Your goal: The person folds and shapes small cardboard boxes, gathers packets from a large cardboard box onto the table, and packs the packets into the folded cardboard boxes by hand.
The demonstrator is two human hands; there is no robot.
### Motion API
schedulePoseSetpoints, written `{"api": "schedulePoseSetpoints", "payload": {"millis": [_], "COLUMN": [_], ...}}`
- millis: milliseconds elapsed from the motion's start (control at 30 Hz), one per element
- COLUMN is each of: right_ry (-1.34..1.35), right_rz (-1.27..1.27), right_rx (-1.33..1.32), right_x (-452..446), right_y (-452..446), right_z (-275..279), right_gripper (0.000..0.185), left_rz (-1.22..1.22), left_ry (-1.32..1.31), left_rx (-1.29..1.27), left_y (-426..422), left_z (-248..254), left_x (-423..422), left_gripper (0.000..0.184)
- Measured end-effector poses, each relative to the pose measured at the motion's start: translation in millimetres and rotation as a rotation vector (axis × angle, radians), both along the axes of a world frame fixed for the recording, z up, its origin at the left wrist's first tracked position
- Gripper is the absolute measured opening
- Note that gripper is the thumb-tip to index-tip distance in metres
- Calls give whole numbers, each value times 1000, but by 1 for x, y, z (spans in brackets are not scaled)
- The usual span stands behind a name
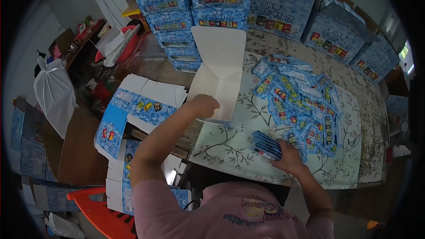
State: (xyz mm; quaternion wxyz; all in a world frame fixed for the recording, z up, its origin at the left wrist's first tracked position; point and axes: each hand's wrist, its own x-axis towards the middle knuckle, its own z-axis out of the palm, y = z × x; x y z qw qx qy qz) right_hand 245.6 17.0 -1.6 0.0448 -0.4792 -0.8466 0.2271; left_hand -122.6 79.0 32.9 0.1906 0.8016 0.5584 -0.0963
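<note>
A white-lined cardboard box (221, 82) stands on the table with its lid (220, 46) raised at the back. My left hand (205, 106) is curled into a fist at its near left corner, over the opening. Whatever those fingers may hold is hidden. Near the table's front edge, my right hand (290, 157) grips a stack of blue sachets (266, 145), fanned slightly with their edges up. Beyond that hand spreads a loose pile of similar blue sachets (305, 102) with small colored pictures, lying on a floral cloth (226, 148).
Blue printed boxes are stacked in columns (170, 24) at the back, with larger display boxes (283, 6) to their right. Flattened cartons (146, 106) lie at the left. A red basin (117, 44), a white bag (55, 90) and an orange chair (104, 212) are further left.
</note>
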Motion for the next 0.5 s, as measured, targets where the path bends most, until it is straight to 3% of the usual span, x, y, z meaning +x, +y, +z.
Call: {"api": "schedulePoseSetpoints", "payload": {"millis": [33,67,100,133,200,233,267,300,333,433,500], "right_ry": [42,47,239,430,664,766,868,860,850,662,184], "right_rz": [-46,-43,-134,-227,-157,-130,-101,-103,-103,-70,22], "right_rx": [-21,-23,-155,-288,-240,-229,-208,-177,-146,-24,98], "right_x": [0,-3,-5,-8,-42,-63,-84,-107,-129,-177,-195], "right_y": [1,3,6,11,21,30,40,52,63,98,113], "right_z": [-1,2,9,19,52,59,67,74,77,65,45], "right_gripper": [73,73,73,73,74,74,75,75,76,78,80], "left_rz": [1,155,306,304,942,937,880,815,806,993,1003], "left_ry": [3,-150,-303,-300,-794,-788,-948,-1105,-1105,-947,-923], "left_rx": [-2,563,1125,1119,635,620,534,444,437,415,673], "left_y": [-6,-16,-26,-32,-45,-50,-51,-51,-51,-50,-52], "left_z": [0,3,3,-9,-48,-54,-58,-60,-59,-58,-64], "left_x": [-3,-4,-6,-16,-34,-31,-25,-19,-11,10,17], "left_gripper": [31,31,30,30,32,32,33,33,33,32,31]}}
